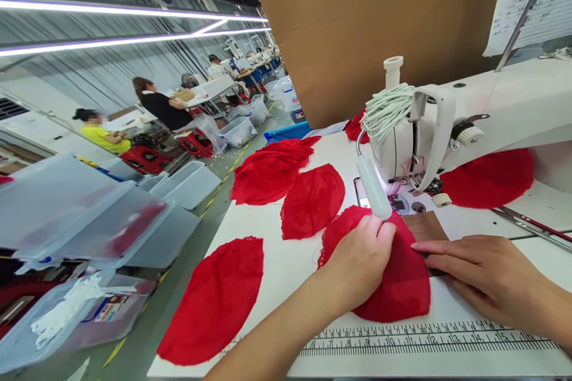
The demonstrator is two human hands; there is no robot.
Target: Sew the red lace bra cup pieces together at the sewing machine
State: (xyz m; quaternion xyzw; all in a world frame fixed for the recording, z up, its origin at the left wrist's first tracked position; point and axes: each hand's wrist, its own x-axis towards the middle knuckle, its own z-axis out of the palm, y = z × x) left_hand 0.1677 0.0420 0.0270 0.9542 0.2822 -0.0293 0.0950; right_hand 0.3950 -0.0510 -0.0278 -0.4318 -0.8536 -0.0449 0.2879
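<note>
A red fabric piece (pixel 402 292) with a lace-like edge lies on the white table below the sewing machine's needle area. My left hand (pixel 364 256) is closed on its upper part, fingertips curled and partly hidden, just under the white lamp tip (pixel 374 187). My right hand (pixel 491 274) lies flat with fingers stretched out, fingertips touching the fabric's right edge and the brown plate (pixel 426 232) beside it. The white sewing machine (pixel 504 107) stands behind both hands, with a bundle of pale cords (pixel 388 112) on its head.
Several more red pieces lie left, including a single one (pixel 214 300); another red piece (pixel 491 178) is under the machine arm. Scissors (pixel 536 226) rest at right. A printed ruler (pixel 402 339) runs along the front edge. Cardboard (pixel 379 30) stands behind; plastic bins (pixel 102 220) fill the left.
</note>
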